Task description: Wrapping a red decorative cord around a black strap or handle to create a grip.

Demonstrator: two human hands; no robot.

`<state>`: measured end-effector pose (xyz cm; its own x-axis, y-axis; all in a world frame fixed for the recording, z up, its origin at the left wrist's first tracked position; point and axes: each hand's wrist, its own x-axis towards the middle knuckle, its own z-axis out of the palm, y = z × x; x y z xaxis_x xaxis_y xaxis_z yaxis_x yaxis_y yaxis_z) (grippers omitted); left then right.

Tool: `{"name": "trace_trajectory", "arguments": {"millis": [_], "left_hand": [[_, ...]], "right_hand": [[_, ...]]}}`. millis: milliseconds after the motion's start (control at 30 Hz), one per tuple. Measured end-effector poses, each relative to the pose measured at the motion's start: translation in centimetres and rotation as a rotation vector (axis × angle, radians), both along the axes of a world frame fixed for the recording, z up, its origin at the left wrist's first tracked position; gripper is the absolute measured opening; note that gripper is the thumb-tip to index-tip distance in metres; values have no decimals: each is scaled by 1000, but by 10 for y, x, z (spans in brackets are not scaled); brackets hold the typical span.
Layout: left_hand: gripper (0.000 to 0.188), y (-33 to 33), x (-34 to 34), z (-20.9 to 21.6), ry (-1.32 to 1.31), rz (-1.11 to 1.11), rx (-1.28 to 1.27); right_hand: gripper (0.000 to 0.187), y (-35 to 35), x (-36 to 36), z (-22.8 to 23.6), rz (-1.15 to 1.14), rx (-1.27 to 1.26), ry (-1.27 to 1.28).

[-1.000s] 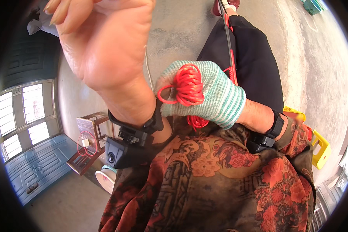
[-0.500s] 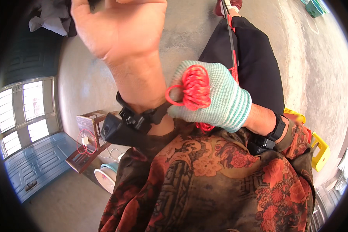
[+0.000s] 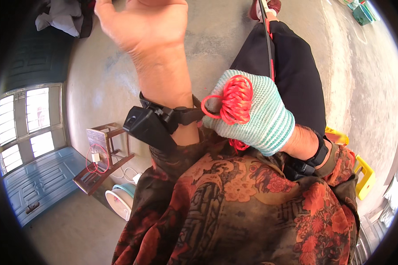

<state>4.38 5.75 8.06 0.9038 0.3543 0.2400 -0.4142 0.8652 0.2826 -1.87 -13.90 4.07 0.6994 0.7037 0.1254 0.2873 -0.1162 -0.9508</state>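
My right hand [image 3: 261,117], in a mint-and-white knit glove, is closed round a bundle of red cord [image 3: 237,100]. One loop sticks out to the left, and more red cord shows below the fist. My bare left hand [image 3: 148,26] is raised at the upper edge, palm showing and thumb apart; its other fingers are mostly cut off by the frame. A black strapped device [image 3: 150,123] sits on the left wrist, close beside the cord loop. Beyond the glove, a thin black strip [image 3: 266,35] with red on it runs along my black-trousered leg toward a dark red shoe [image 3: 274,5].
To the left are a wooden stool [image 3: 102,140] with a red cable and white plug on it, a pale basin [image 3: 118,204] and a blue panelled door [image 3: 48,183]. Grey cloth [image 3: 64,17] lies far left. Yellow plastic [image 3: 365,179] stands at right, a green bucket [image 3: 361,15] far right.
My right hand and the cord bundle have shifted slightly right. My left wrist has straightened and the hand has moved up a little, farther out of frame.
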Motion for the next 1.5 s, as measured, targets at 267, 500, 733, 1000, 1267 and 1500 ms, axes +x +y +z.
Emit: {"name": "trace_trajectory", "arguments": {"millis": [267, 500, 733, 1000, 1267, 1500], "left_hand": [[52, 3, 9, -9, 91, 232, 274], [54, -13, 0, 14, 6, 260, 381], [51, -22, -12, 43, -246, 193, 395], [56, -20, -11, 38, -46, 411, 699], [51, -5, -6, 22, -97, 68, 341], [48, -27, -8, 0, 215, -98, 21]], "right_hand": [[26, 1, -3, -2, -96, 23, 4], [27, -2, 0, 5, -17, -32, 70], [32, 9, 0, 9, 28, 112, 283], [28, -4, 0, 23, 82, 122, 878], [31, -10, 2, 24, 264, -24, 636], [31, -7, 0, 11, 203, 133, 858]]}}
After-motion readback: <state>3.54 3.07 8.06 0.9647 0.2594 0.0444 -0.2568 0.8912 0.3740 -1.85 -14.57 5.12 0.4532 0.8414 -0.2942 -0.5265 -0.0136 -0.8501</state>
